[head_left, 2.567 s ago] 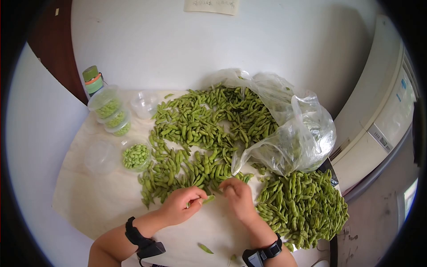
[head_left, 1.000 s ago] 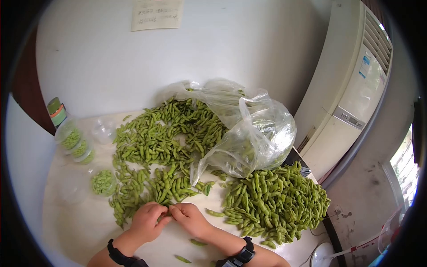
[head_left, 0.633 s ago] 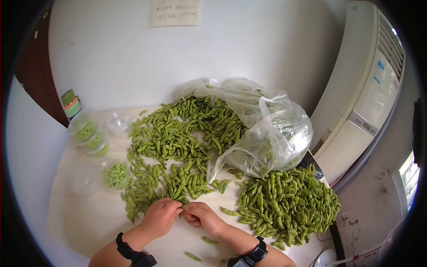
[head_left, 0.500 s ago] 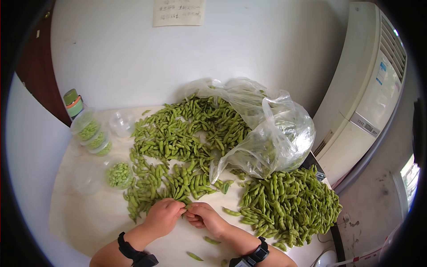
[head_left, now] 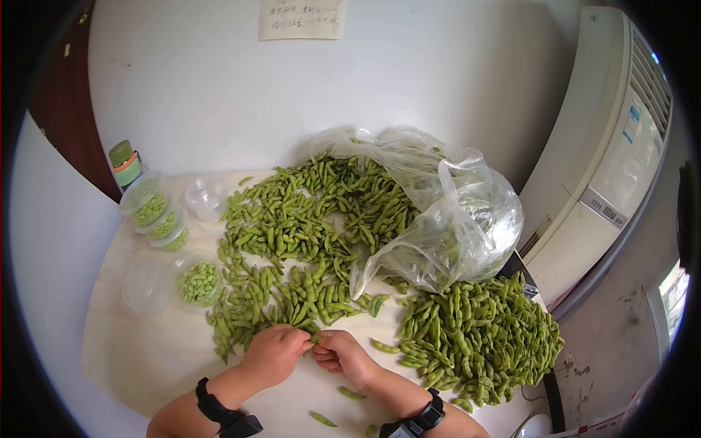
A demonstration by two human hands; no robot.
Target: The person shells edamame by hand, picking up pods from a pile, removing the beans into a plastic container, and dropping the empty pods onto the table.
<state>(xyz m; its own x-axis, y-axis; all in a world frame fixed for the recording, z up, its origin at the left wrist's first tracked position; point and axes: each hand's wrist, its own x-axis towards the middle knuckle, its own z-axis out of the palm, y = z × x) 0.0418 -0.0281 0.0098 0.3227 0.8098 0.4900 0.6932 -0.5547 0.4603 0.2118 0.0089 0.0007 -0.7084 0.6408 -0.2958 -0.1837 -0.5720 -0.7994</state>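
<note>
Step in hand, judged: shelling, one pod at a time. Left hand (head_left: 274, 355) and right hand (head_left: 347, 358) meet at the table's near side, fingertips together and clamped on one small green bean pod (head_left: 315, 339), mostly hidden by the fingers; whether it is split, can't tell. Next move calls for a firm pinch from both sides to press the beans out, then a reach left to the round clear plastic tub of shelled pale-green beans (head_left: 199, 283).

Surface: pale cream tabletop (head_left: 153, 350). Wide spread of green pods (head_left: 292, 233) beyond the hands; denser heap of green pods (head_left: 482, 339) at right, full or spent unclear. Crumpled clear plastic bag (head_left: 453, 226) at far right of the spread, pods inside. Two loose green pods (head_left: 350, 393) near the right forearm. Far left: stack of clear bean-filled tubs (head_left: 162, 219), green bottle with orange band (head_left: 126, 169) behind.

Room: plain white wall (head_left: 328, 80) at far side, cream handwritten paper sheet (head_left: 301, 22) on it; tall white air conditioner (head_left: 606, 168) at right.
</note>
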